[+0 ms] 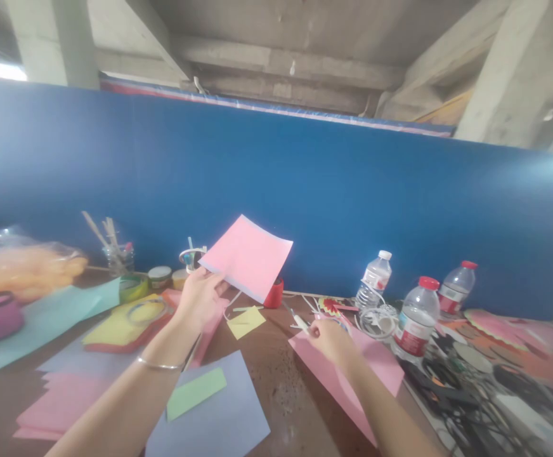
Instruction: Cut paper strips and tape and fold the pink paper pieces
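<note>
My left hand [199, 297] pinches a pink sheet of paper [250, 254] by its lower left corner and holds it up above the table, tilted. A pale bluish strip shows along its lower edges. Low over another pink sheet [371, 365] on the right, my right hand [330, 339] is closed around a slim white pen-like tool [300, 322], its narrow end pointing up and left. Its exact kind is unclear. Between the hands lie a small yellow paper [247, 322] and a red cup-like container [274, 295], partly behind the raised sheet.
A light blue sheet [224, 412] bears a green strip [196, 393] in front. Stacked pink paper [67, 400] and yellow paper [119, 324] lie left. Plastic bottles [416, 320], a coiled white cable [378, 320] and tangled black cords [442, 381] crowd the right. A blue partition [328, 190] stands behind.
</note>
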A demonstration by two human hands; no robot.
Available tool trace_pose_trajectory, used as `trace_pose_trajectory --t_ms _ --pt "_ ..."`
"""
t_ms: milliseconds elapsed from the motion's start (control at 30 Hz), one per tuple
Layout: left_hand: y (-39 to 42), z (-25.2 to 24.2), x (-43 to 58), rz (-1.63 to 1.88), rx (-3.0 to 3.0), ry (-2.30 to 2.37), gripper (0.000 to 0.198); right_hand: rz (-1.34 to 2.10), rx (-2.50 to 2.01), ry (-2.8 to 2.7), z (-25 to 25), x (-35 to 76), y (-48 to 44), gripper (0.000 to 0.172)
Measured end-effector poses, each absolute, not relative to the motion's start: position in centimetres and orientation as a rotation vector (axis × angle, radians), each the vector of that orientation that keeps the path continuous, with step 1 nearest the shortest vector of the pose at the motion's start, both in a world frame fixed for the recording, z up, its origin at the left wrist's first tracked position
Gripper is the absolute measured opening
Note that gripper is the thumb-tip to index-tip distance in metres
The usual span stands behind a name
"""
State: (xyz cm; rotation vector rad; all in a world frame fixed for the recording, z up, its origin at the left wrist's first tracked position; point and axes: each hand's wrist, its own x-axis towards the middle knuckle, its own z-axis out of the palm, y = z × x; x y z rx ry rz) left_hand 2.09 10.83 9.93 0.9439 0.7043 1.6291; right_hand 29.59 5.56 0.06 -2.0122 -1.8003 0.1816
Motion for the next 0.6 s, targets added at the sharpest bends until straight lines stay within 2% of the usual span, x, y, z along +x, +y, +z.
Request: trace_pose_trajectory --t_ms 133,267,467,533,600 --pt "10.2 9.7 2.9 1.528 0.953 0.716 0.031 0.193 -2.066 -1.612 -0.5 31.4 5.7 0.006" --pt "9.8 9.0 3.9 1.462 0.969 0.733 0.029 0.285 -1.94 -1.464 -0.7 31.9 5.6 0.011" --pt "8.8 7.6 5.7 1.355 1.037 0.723 0.032 0.594 -1.485 -1.231 0.6 28.8 6.4 0.056" --pt "8.1 7.1 6.6 1.304 1.066 0.73 0.033 0.667 -1.371 -1.135 1.1 27.8 6.5 0.059" --pt "7.4 6.7 7.4 1.244 1.095 0.75 0.035 0.693 -1.301 -1.058 1.5 27.5 6.2 0.055"
